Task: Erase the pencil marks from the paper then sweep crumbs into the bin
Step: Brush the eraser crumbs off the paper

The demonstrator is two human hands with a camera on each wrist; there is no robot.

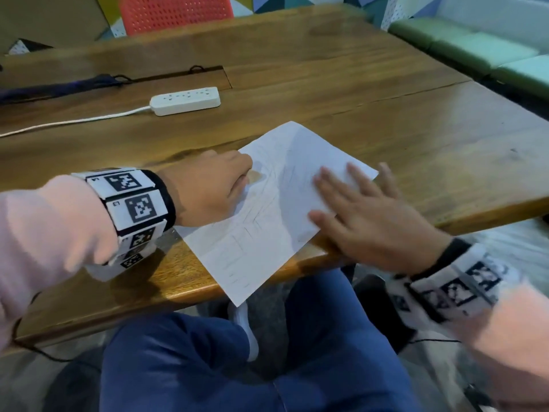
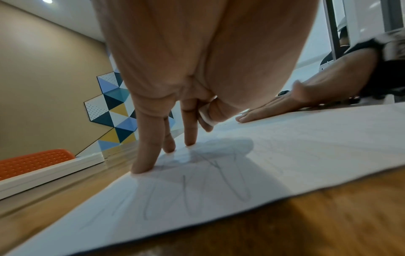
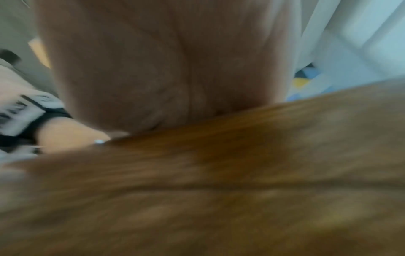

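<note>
A white sheet of paper (image 1: 267,233) with faint pencil marks (image 2: 197,190) lies skewed on the wooden table (image 1: 386,114), its near corner hanging over the front edge. My left hand (image 1: 237,179) rests on the sheet's left side. Its thumb and forefinger pinch a small white eraser (image 2: 205,115), while the other fingertips (image 2: 142,166) touch the paper. My right hand (image 1: 356,209) lies flat with spread fingers on the sheet's right corner, also seen in the left wrist view (image 2: 274,107). The right wrist view is blurred and shows only my palm (image 3: 153,69) over the wood. No bin is in view.
A white power strip (image 1: 185,101) with its cord lies behind the paper at the left. An orange chair (image 1: 175,13) stands at the table's far side. A green bench (image 1: 490,55) runs along the right. My knees in blue trousers (image 1: 237,367) are below the table's front edge.
</note>
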